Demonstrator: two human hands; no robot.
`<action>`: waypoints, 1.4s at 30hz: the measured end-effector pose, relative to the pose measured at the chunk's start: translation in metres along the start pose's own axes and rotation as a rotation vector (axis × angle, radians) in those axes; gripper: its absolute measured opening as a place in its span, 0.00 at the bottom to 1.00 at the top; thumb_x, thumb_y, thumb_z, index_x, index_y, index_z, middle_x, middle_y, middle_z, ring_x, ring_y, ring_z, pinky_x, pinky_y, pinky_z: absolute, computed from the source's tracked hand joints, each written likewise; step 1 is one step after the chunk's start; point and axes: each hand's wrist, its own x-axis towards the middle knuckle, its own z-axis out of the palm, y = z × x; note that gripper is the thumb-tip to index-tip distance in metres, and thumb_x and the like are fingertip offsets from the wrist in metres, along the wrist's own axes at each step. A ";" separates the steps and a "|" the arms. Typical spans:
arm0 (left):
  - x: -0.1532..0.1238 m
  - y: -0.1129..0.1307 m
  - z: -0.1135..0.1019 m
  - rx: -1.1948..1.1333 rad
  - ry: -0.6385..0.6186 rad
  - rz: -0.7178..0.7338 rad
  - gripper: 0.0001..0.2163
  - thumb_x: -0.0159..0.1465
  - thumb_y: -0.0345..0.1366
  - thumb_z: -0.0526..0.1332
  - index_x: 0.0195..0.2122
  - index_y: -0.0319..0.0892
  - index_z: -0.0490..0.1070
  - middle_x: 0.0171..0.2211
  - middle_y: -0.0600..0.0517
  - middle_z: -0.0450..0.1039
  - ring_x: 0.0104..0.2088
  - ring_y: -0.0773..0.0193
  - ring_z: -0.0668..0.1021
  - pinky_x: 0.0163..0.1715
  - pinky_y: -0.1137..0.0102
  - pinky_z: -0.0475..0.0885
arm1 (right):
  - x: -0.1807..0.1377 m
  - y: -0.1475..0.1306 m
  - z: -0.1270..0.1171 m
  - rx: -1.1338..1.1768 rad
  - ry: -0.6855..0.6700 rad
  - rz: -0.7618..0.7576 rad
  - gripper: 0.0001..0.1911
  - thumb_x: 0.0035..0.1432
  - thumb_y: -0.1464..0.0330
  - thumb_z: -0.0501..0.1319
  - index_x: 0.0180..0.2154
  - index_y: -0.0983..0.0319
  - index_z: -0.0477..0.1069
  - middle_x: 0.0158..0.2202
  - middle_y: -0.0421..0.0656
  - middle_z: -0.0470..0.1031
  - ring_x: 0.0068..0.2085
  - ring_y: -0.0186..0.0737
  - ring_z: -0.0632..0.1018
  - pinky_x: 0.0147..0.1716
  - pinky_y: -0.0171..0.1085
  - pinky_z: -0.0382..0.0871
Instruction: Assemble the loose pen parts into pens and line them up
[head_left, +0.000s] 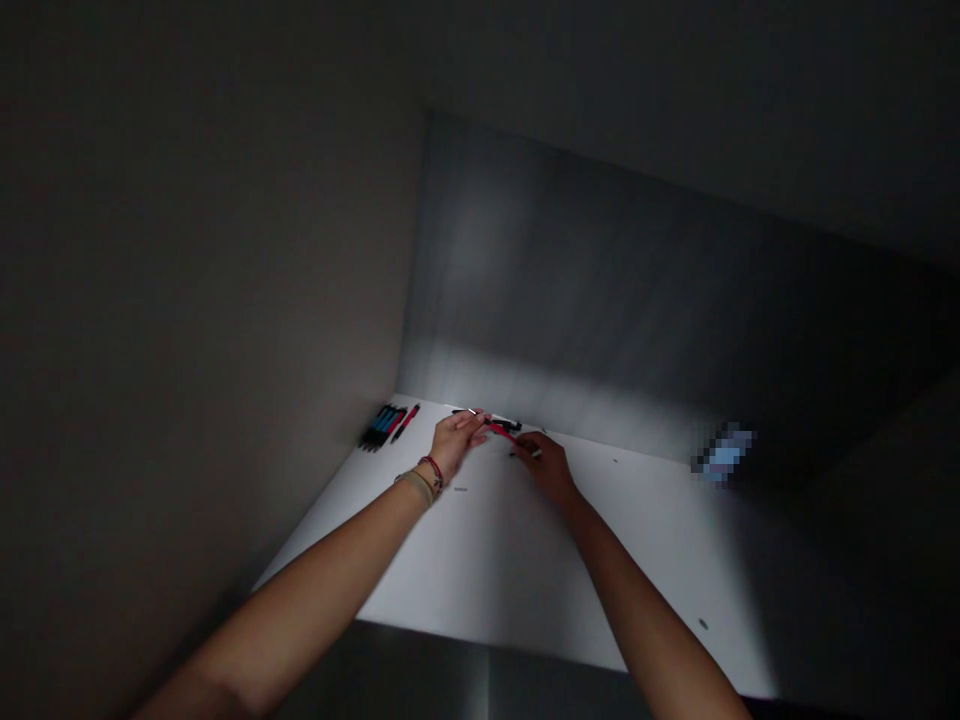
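In the middle of the white table my left hand (pixel 456 440), with bracelets at the wrist, has its fingers closed around a slim red pen piece (pixel 502 432). A thin, light-tipped part sticks out near those fingertips. My right hand (pixel 547 464) pinches the other end of the red piece, so it spans the gap between both hands. Some black pen parts (pixel 507 425) lie just behind it, partly covered by my left hand. Fine detail at the fingertips is too small and dim to make out.
Several blue-and-black pens (pixel 381 427) lie in a row at the table's (pixel 480 570) left edge, with a red pen (pixel 406 423) beside them. A pixelated phone-like object (pixel 724 453) stands at the right. Walls (pixel 570 270) rise behind and left. A small dark bit (pixel 460 489) lies nearer.
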 end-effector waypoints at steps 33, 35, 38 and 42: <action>0.002 0.010 0.000 0.292 -0.288 0.141 0.15 0.55 0.42 0.72 0.40 0.39 0.80 0.39 0.43 0.83 0.35 0.61 0.80 0.40 0.68 0.74 | 0.000 -0.008 -0.007 0.548 -0.134 0.358 0.33 0.54 0.37 0.58 0.21 0.60 0.65 0.17 0.40 0.67 0.21 0.35 0.68 0.22 0.34 0.63; 0.002 0.012 0.001 0.315 -0.295 0.173 0.14 0.55 0.41 0.72 0.40 0.39 0.81 0.39 0.43 0.83 0.35 0.62 0.80 0.39 0.68 0.74 | 0.000 -0.009 -0.007 0.597 -0.163 0.393 0.32 0.55 0.38 0.56 0.19 0.58 0.60 0.14 0.37 0.61 0.18 0.34 0.64 0.20 0.34 0.61; 0.003 0.012 -0.002 0.369 -0.303 0.195 0.14 0.56 0.41 0.71 0.40 0.40 0.81 0.39 0.43 0.83 0.33 0.62 0.79 0.35 0.69 0.74 | 0.000 -0.008 -0.005 0.647 -0.199 0.458 0.30 0.55 0.40 0.57 0.18 0.56 0.57 0.12 0.35 0.55 0.16 0.33 0.60 0.17 0.35 0.57; 0.007 0.006 -0.014 0.611 -0.292 0.280 0.11 0.53 0.39 0.72 0.37 0.42 0.83 0.32 0.47 0.82 0.30 0.62 0.77 0.35 0.69 0.73 | 0.001 -0.004 -0.001 0.517 -0.117 0.447 0.31 0.52 0.40 0.59 0.18 0.59 0.62 0.14 0.38 0.64 0.17 0.34 0.66 0.18 0.34 0.59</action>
